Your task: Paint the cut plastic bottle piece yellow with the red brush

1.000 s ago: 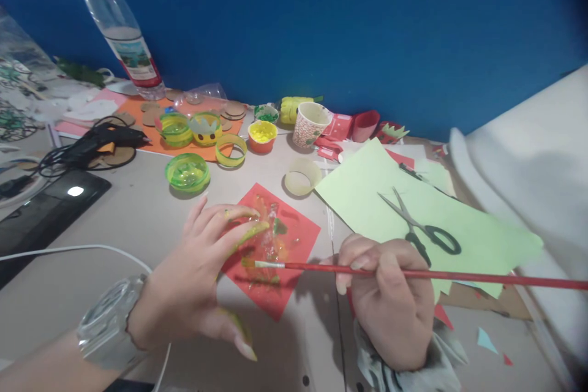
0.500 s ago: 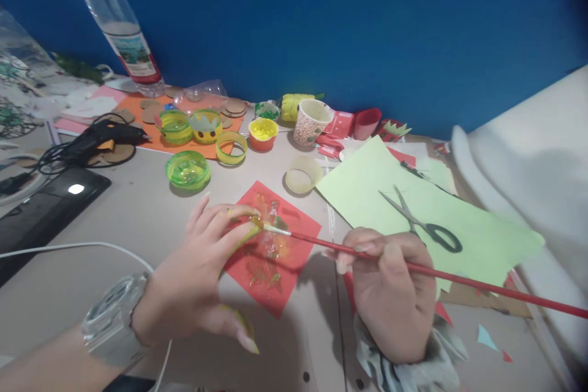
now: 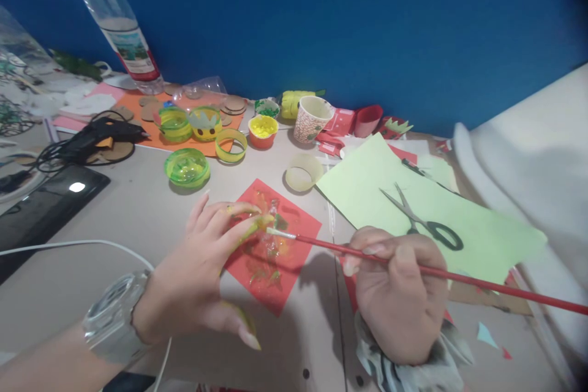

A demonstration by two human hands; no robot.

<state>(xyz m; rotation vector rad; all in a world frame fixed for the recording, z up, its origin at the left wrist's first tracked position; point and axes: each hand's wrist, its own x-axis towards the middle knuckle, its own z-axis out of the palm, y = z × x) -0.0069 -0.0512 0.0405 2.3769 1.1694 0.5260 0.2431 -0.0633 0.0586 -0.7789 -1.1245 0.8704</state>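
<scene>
A long red-handled paintbrush (image 3: pixel 331 247) is pinched in my right hand (image 3: pixel 399 294), its pale bristles pointing left at my left fingertips. My left hand (image 3: pixel 214 257) has its thumb spread wide and its index and middle fingertips, smeared yellow, over a square of red paper (image 3: pixel 296 223). Whether something small lies under those fingertips I cannot tell. Clear, shiny bits and yellow-green smears cover the middle of the red paper. Beyond it stand a green-and-yellow painted clear cup (image 3: pixel 187 168), a cup of yellow paint (image 3: pixel 263 130) and a pale ring (image 3: pixel 304 173).
Scissors (image 3: pixel 425 220) lie on light green paper (image 3: pixel 367 190) at the right. Painted rings (image 3: pixel 231 147), a paper cup (image 3: pixel 313 117) and a water bottle (image 3: pixel 131 49) line the back. A black glue gun (image 3: pixel 108 131), a dark phone-like device (image 3: pixel 55 214) and a white cable (image 3: pixel 92 243) occupy the left.
My right hand has shifted slightly right and drawn the brush tip back a little from my left fingertips. My left hand has stayed nearly in place.
</scene>
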